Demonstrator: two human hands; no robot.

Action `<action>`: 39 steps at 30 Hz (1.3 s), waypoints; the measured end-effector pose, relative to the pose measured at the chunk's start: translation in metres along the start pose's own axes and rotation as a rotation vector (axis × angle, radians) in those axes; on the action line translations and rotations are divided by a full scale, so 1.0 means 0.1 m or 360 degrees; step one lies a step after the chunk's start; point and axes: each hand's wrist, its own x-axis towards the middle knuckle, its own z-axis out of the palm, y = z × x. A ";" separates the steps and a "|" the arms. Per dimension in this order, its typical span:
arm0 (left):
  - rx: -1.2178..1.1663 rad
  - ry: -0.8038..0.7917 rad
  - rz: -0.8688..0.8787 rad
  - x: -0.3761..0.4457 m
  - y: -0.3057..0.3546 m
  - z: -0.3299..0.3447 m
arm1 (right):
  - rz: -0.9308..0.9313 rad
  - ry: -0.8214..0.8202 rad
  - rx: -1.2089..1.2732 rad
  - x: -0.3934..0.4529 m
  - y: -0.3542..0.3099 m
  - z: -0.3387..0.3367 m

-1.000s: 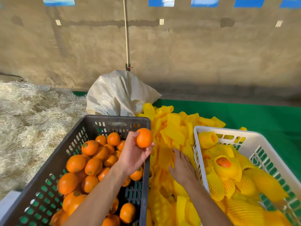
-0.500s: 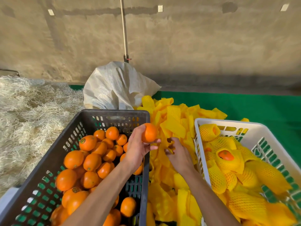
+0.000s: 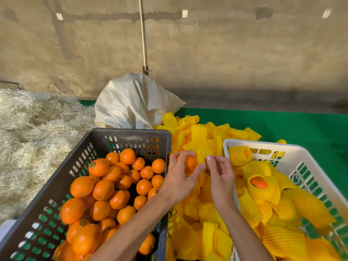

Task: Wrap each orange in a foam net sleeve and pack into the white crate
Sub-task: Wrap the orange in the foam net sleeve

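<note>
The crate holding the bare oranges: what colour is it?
Dark grey, almost black; the crate shows best in the head view.

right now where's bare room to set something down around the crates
Bare green mat beyond the white crate, right of the foam sleeve pile. Crowded: sleeves fill the gap between the crates, oranges fill the dark crate, straw covers the left.

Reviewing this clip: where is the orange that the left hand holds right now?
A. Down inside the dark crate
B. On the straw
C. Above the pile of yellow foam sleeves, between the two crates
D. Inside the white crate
C: the left hand grips the orange over the foam sleeve pile, between the dark crate and the white crate, next to the right hand.
</note>
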 end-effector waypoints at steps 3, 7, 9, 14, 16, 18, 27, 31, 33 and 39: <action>-0.0034 0.0035 -0.0018 0.00 0.05 -0.02 | 0.0070 0.0011 0.0007 0.03 0.01 -0.02; -0.0124 0.0117 -0.0028 0.02 0.08 -0.04 | 0.0051 -0.0034 0.0080 0.02 -0.01 -0.04; -0.0117 0.0152 -0.0035 0.01 0.09 -0.03 | 0.0054 -0.0064 0.0074 0.02 -0.03 -0.03; -0.0188 0.0170 -0.0015 0.02 0.09 -0.01 | 0.0081 -0.0059 0.0041 0.02 -0.05 -0.04; -0.0207 0.0154 0.0012 0.03 0.07 -0.02 | 0.0064 -0.0127 0.0019 0.01 -0.07 -0.03; -0.0158 0.0140 0.0057 0.02 0.06 -0.03 | 0.0085 -0.0175 -0.0018 0.01 -0.08 -0.02; -0.0630 0.0085 -0.0115 0.03 0.11 -0.07 | 0.0079 -0.0081 -0.0128 0.10 0.00 -0.08; -0.0712 -0.0081 -0.0323 0.00 0.14 -0.20 | 0.0036 0.0024 -0.0320 0.13 0.08 -0.12; -0.0724 -0.0152 -0.0376 -0.01 0.13 -0.25 | 0.0008 0.0011 -0.0466 0.14 0.13 -0.15; -0.0924 -0.0189 -0.0406 -0.01 0.21 -0.27 | -0.0006 -0.0048 -0.0600 0.11 0.12 -0.12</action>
